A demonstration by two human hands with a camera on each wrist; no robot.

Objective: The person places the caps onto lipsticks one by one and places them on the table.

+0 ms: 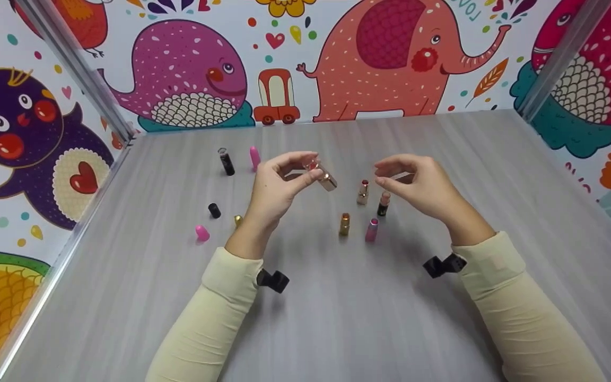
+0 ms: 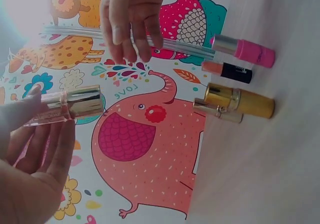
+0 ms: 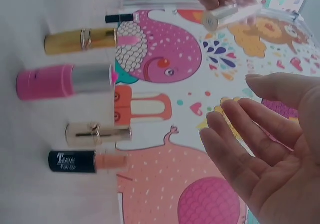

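Note:
My left hand [image 1: 275, 185] pinches a lipstick tube [image 1: 328, 179] between thumb and fingers, above the table. In the left wrist view the tube [image 2: 85, 102] has a shiny gold part and a clear part, partly covered by the fingers. To its right, my right hand [image 1: 421, 183] hovers with relaxed, slightly bent fingers and nothing in them. Below it, uncapped lipsticks stand upright: a pale gold one with a red tip [image 1: 363, 193], a black one with a peach tip [image 1: 383, 205], a gold one [image 1: 344, 225] and a pink one with a silver collar [image 1: 372, 230].
Left of the left hand stand a black tube with a clear top [image 1: 226, 162] and a pink bullet-shaped piece [image 1: 254, 157]. Nearer lie a black cap [image 1: 214, 210], a pink cap [image 1: 202, 233] and a gold piece [image 1: 238, 219], partly behind the wrist. Printed panels [image 1: 326, 95] border the table.

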